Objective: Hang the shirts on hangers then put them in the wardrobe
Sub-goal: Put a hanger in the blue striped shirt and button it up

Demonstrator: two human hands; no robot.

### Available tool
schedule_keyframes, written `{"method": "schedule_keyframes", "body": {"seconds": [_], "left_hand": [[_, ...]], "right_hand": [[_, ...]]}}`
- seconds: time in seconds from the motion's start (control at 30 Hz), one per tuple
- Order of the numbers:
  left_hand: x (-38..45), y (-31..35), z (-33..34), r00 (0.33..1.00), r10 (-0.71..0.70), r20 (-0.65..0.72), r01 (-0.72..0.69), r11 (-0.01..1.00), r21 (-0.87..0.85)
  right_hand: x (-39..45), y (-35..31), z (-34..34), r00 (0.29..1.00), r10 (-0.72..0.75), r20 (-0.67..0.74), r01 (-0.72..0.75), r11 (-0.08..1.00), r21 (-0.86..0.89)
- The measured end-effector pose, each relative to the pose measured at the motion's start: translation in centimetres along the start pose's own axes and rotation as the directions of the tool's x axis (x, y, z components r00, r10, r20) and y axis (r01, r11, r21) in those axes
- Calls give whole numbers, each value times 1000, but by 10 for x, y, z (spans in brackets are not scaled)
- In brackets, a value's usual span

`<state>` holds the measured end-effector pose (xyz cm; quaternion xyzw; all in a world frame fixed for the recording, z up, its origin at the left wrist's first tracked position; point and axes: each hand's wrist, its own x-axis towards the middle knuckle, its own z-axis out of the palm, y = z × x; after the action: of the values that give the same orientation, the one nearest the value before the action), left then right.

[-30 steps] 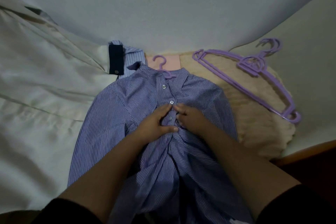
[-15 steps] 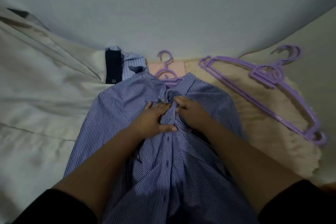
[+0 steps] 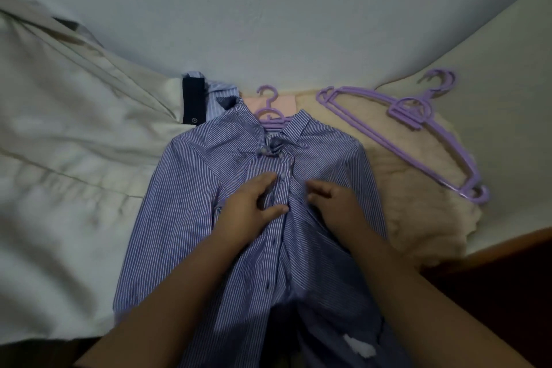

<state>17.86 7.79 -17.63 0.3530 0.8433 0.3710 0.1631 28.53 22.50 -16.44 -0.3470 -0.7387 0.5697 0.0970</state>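
shirt: striped shirt [image 3: 191, 212] on purple hanger [image 3: 270, 112], front placket bunched.
hands: left hand [image 3: 251, 206] and right hand [image 3: 334, 206] rest with loose fingers, grasping nothing.
tip: smooth placket flat, button upward.

Both my forearms bare, no watch, rings or bands visible. Left hand [image 3: 251, 206] and right hand [image 3: 334, 203]: fingers [image 3: 263, 181] bare, nails short as far as I can tell. Frame too dim and blurred for finer detail.

Shirt [image 3: 194, 188], hangers [image 3: 418, 122] on bed [image 3: 59, 158]
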Motion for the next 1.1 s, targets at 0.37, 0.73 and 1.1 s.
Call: {"method": "schedule_keyframes", "body": {"seconds": [0.37, 0.73, 1.1], "left_hand": [[-36, 15, 20, 966, -253, 45, 257, 951, -170], [-48, 19, 3, 916, -338, 214, 384, 590, -710], [-55, 27, 5, 925, -293, 242, 372, 572, -731]], "right_hand": [[-45, 4, 24, 994, 81, -72, -74, 993, 88], [-54, -4, 25, 984, 178, -26, -175, 979, 103], [-58, -14, 25, 872, 448, 197, -483, 723, 494]]}}
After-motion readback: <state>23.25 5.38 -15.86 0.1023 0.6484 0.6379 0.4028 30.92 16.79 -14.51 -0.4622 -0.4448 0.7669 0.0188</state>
